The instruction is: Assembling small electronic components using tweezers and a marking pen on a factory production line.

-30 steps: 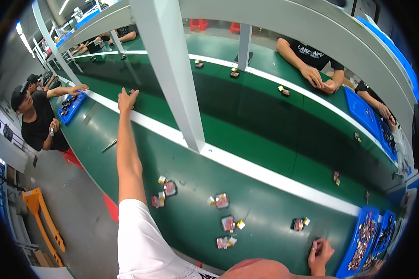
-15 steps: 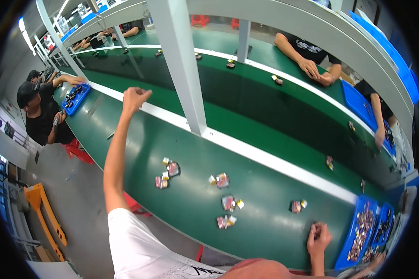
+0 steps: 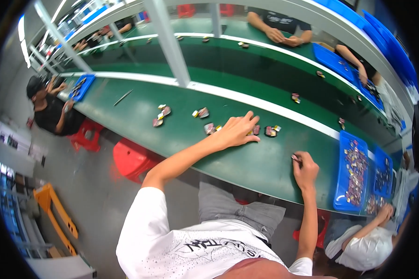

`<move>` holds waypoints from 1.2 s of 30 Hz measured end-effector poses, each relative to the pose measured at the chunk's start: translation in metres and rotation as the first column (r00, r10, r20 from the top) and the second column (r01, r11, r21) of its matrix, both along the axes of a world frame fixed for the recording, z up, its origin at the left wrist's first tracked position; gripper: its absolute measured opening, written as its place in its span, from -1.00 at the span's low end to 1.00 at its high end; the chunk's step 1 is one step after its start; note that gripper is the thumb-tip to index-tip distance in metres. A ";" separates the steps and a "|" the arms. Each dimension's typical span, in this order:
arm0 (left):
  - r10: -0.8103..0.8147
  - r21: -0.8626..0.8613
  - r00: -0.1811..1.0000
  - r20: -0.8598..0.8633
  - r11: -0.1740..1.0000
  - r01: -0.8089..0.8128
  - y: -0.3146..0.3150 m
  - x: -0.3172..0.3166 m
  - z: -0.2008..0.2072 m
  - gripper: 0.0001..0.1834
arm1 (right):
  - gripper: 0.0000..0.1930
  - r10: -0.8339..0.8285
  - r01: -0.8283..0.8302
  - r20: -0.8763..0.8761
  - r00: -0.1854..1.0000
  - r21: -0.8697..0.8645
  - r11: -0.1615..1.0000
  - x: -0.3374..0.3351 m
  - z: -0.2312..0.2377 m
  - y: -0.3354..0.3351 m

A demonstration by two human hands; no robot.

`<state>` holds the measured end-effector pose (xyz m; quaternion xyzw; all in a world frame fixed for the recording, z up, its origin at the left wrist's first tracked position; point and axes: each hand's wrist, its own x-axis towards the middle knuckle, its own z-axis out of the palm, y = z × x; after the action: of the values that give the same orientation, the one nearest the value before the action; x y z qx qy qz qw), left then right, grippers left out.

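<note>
My left hand reaches across the green table with fingers and thumb apart. Between them shows a small reddish part with dark edges; a firm grip on it is not visible. Just right of that hand lies a similar part with a yellow-white tab. Others lie to its left: one part by the wrist, another part behind it, and a close pair farther left. My right hand is closed around a small dark piece, mostly hidden by the fingers.
A blue tray of many small parts stands at the right, beside a smaller blue tray. A thin metal tool lies far left. Behind runs a green conveyor belt with a grey post. Co-workers sit left, right and opposite.
My left hand has come from the belt's edge at the far left over to the parts in the middle. My right hand stays closed. The whole view has shifted, showing more of my lap.
</note>
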<state>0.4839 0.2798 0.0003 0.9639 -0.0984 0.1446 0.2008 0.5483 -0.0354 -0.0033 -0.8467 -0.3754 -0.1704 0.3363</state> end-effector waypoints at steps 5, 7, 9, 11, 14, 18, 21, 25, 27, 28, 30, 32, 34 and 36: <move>0.205 -0.103 0.943 0.263 0.978 -0.184 -0.003 -0.121 0.047 -0.36 | -0.89 -0.077 0.075 0.015 0.997 0.095 0.993 -0.098 -0.007 -0.084; 0.337 -0.289 0.888 0.314 0.925 -0.249 -0.015 -0.186 0.041 -0.74 | -0.84 0.032 -0.032 0.000 0.999 0.203 0.979 -0.135 -0.026 -0.098; 0.470 -0.381 0.786 0.402 0.866 -0.323 -0.029 -0.237 0.002 -0.96 | -0.79 0.095 -0.066 -0.162 0.982 0.177 0.982 -0.172 -0.060 -0.115; 0.644 -0.421 0.741 0.188 0.735 -0.531 -0.053 -0.276 -0.037 -0.98 | -0.75 0.006 0.008 -0.286 0.958 0.048 0.999 -0.194 -0.106 -0.138; 0.770 -0.561 0.599 -0.219 0.403 -0.723 -0.069 -0.310 -0.131 -0.86 | -0.60 -0.271 0.317 -0.664 0.697 -0.053 0.947 -0.197 -0.151 -0.151; 0.565 -0.348 0.260 -0.783 -0.051 -0.936 -0.050 -0.359 -0.267 -0.79 | -0.49 -0.472 0.425 -0.696 0.541 -0.258 0.868 -0.159 -0.248 -0.184; 0.267 -0.240 0.201 -0.942 -0.121 -0.963 -0.042 -0.373 -0.334 -0.75 | -0.50 -0.528 0.349 -0.739 0.419 -0.406 0.845 -0.126 -0.367 -0.216; 0.063 -0.283 0.288 -0.955 0.081 -0.956 -0.037 -0.322 -0.387 -0.57 | -0.60 -0.625 0.295 -0.617 0.478 -0.558 0.776 -0.156 -0.441 -0.275; -0.009 -0.398 0.445 -0.896 0.462 -0.793 -0.060 -0.324 -0.411 -0.54 | -0.61 -0.683 0.302 -0.501 0.532 -0.641 0.705 -0.165 -0.420 -0.501; 0.022 -0.364 0.418 -0.908 0.450 -0.816 -0.050 -0.321 -0.403 -0.54 | -0.61 -0.647 0.257 -0.531 0.547 -0.629 0.734 -0.173 -0.384 -0.559; 0.038 -0.386 0.438 -0.898 0.410 -0.826 -0.053 -0.297 -0.404 -0.54 | -0.63 -0.636 0.273 -0.533 0.559 -0.606 0.747 -0.199 -0.296 -0.653; 0.099 -0.363 0.409 -0.907 0.308 -0.880 -0.043 -0.324 -0.402 -0.53 | -0.64 -0.572 0.200 -0.568 0.591 -0.584 0.787 -0.169 -0.264 -0.679; 0.119 -0.362 0.405 -0.906 0.275 -0.891 -0.021 -0.330 -0.387 -0.53 | -0.65 -0.560 0.207 -0.587 0.585 -0.560 0.802 -0.192 -0.254 -0.682; 0.121 -0.391 0.426 -0.897 0.235 -0.890 -0.008 -0.324 -0.375 -0.52 | -0.66 -0.561 0.231 -0.577 0.594 -0.546 0.806 -0.205 -0.252 -0.670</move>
<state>0.1603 0.2720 -0.3750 0.6518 0.4384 -0.1519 0.5999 0.3431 -0.7051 -0.2557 -0.9575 -0.0379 0.1840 0.2187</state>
